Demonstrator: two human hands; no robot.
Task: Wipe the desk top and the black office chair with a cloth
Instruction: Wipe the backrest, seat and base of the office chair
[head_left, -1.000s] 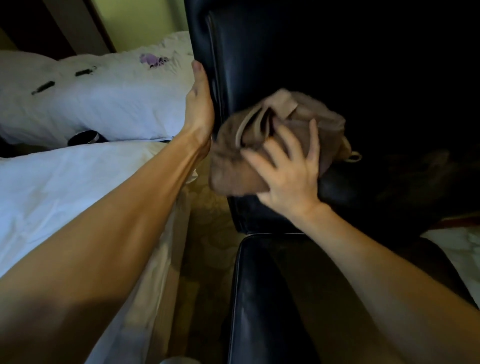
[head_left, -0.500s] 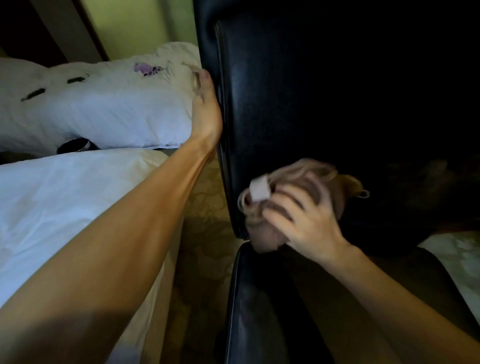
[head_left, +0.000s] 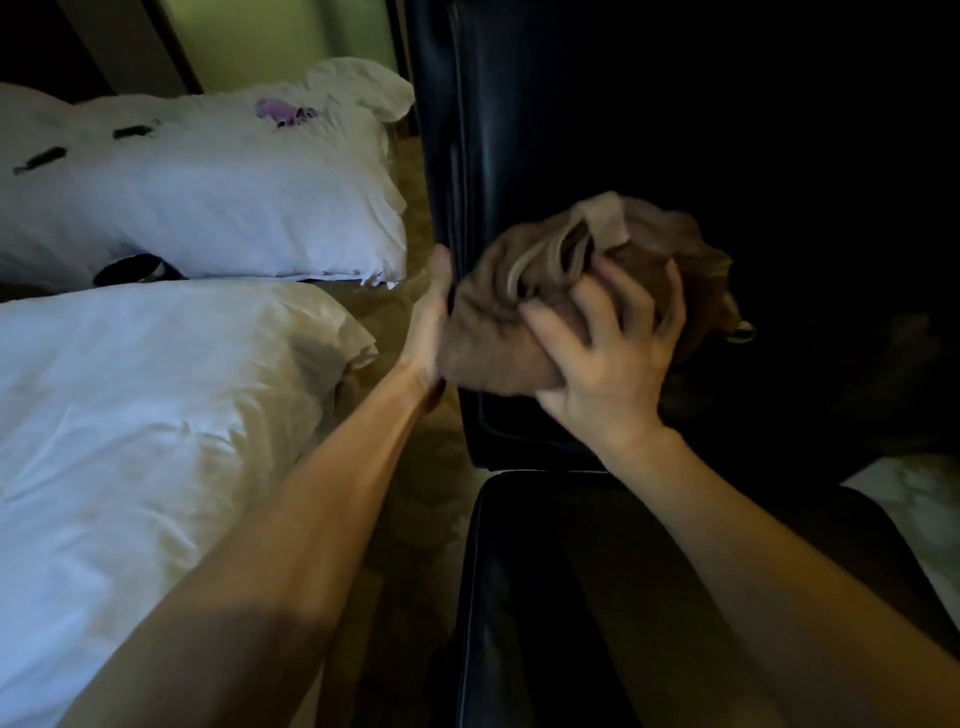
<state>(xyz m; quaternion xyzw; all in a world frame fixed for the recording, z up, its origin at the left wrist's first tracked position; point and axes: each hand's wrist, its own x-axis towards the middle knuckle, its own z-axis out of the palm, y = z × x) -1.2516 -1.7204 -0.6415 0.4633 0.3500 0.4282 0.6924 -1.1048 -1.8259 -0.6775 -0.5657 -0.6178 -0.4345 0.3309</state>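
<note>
The black office chair fills the right half of the head view, its backrest upright and its seat below. A bunched brown cloth lies against the lower left part of the backrest. My right hand grips the cloth with spread, curled fingers and presses it on the leather. My left hand, blurred, lies flat along the backrest's left edge, right beside the cloth, with its fingers straight. The desk top is out of view.
Two white pillows lie to the left, one far and one near, with a small black object between them. A strip of patterned carpet runs between the bedding and the chair.
My right hand swept the cloth down to the bottom of the backrest and is now back up on its lower left. My left hand slid down the backrest's edge.
</note>
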